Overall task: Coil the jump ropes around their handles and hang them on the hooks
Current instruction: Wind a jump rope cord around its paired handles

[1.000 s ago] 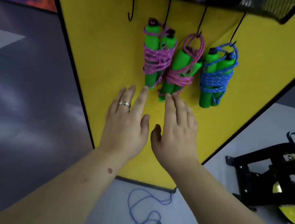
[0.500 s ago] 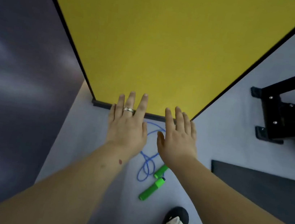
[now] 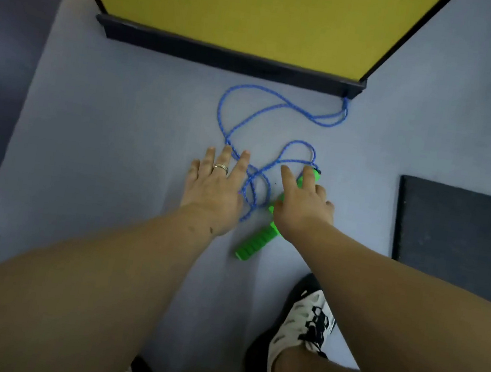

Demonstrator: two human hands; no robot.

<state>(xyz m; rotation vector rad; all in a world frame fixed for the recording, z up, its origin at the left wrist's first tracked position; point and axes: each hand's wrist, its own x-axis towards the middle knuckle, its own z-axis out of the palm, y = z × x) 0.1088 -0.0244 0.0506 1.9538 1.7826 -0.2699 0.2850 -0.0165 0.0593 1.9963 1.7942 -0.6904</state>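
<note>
One jump rope (image 3: 264, 131) lies loose on the floor (image 3: 111, 141), uncoiled, its blue cord spread in open loops from the centre of the view out toward 1 o'clock, where the far bend touches the black base strip (image 3: 224, 56) of the yellow board (image 3: 247, 6). No hooks are in view, so the count of ropes already hung cannot be confirmed from here.

Count: one rope; two green handles. The near handle (image 3: 256, 244) lies at about 6 o'clock from the cord tangle, mostly exposed. The far handle (image 3: 313, 176) is largely covered by the right hand.

Hands: the left hand (image 3: 214, 187) is spread flat, fingers straight, above the cord at the tangle's 9 o'clock side; it grasps nothing. The right hand (image 3: 303, 203) is over the handles with fingers extended; whether it touches them cannot be told, and no closed grip shows.

Judgement: for this rope, every step is outstanding: pick up, pair the handles, wind the cord, hang.

Other items: one dark mat (image 3: 462, 229) at 3 o'clock; one black-and-white shoe (image 3: 303, 323) at 5 o'clock.
</note>
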